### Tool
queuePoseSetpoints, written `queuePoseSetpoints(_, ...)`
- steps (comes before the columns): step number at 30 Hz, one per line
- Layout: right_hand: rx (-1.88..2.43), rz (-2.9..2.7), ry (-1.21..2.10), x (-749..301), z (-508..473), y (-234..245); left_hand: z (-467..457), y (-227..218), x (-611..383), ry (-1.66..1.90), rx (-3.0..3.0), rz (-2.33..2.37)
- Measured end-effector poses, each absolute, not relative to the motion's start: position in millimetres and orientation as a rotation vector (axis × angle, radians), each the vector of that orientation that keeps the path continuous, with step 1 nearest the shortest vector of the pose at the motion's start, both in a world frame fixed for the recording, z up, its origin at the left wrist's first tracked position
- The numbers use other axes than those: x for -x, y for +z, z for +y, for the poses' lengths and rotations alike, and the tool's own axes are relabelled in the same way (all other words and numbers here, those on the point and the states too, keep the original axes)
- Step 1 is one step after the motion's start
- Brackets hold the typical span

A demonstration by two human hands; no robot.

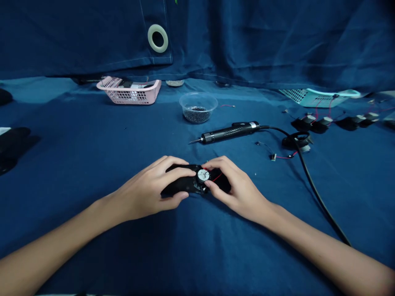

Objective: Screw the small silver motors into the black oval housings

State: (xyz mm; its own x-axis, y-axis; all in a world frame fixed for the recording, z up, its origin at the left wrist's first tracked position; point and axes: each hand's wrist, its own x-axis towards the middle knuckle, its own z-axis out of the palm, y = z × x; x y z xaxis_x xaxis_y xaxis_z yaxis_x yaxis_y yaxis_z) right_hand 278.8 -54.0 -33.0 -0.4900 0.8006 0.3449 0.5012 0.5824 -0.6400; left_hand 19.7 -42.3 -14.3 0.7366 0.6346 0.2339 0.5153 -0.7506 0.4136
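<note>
A long black plastic housing [180, 185] lies on the blue cloth between my hands. On its middle sits a small round part [203, 175] with a white face, and a red wire runs beside it. My left hand [145, 187] grips the housing's left end between thumb and fingers, its index fingertip reaching the round part. Thumb and forefinger of my right hand [242, 191] close around the round part from the right. Whether the round part is seated in the housing I cannot tell. My right hand partly covers the housing's right end.
Beyond my hands lie a black electric screwdriver [231, 132] with a cable [311, 183] trailing right, and a clear bowl [198, 100] of small dark screws. A pink basket [129, 95] and a teal basket [327, 99] stand farther back. Several wired black parts [321, 124] lie right.
</note>
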Motion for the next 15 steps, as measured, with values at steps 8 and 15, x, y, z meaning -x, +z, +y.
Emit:
queuePoseSetpoints(8, 1.065, -2.195, 0.578, -277.8, -52.8, -34.5, -35.8, -18.8, -16.1, 0.571, -2.641, 0.943)
queuePoseSetpoints(15, 1.058, -2.172, 0.608, -278.5, -51.5, -35.4, -31.1, -23.1, -17.0, 0.632, -2.658, 0.855)
